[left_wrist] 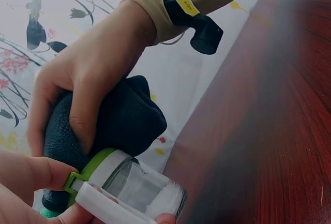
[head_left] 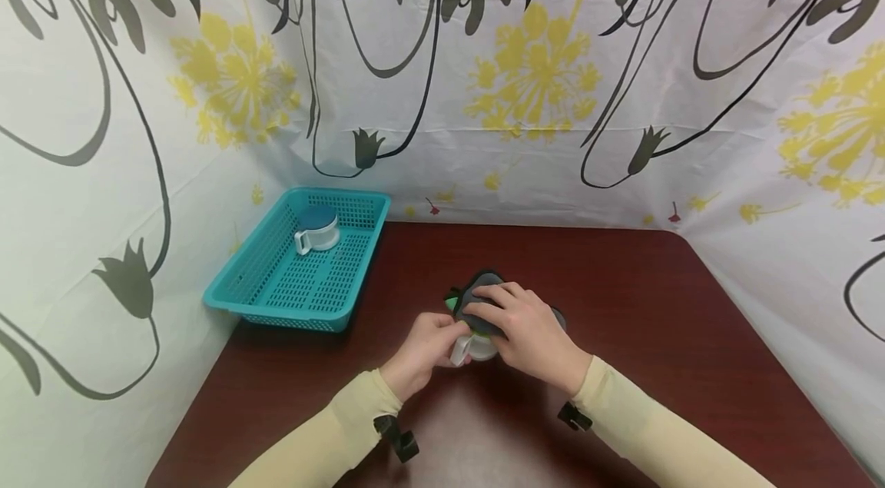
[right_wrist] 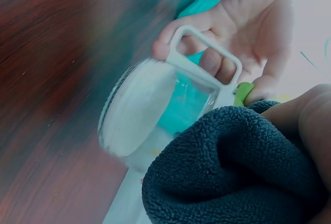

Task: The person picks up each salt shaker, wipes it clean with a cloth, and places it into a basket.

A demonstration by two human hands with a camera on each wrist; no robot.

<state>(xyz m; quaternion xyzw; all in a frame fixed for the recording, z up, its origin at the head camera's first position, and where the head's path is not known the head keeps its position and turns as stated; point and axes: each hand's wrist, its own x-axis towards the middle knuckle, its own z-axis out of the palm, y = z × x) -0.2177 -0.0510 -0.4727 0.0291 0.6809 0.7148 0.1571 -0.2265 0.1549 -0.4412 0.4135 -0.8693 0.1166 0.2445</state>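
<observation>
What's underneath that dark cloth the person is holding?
A clear jar with a white handle and green rim shows partly beneath the dark cloth. The jar's top is covered by the cloth, under the right hand, so it can't be seen.

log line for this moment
left hand: grips clear jar by handle | right hand: holds dark cloth against jar's green rim | teal basket: holds lidded container

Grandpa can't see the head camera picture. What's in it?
A left hand holds a handled jar while the right hand holds a dark cloth against its top. Beyond, to the left, a turquoise basket holds a blue-topped container.
</observation>
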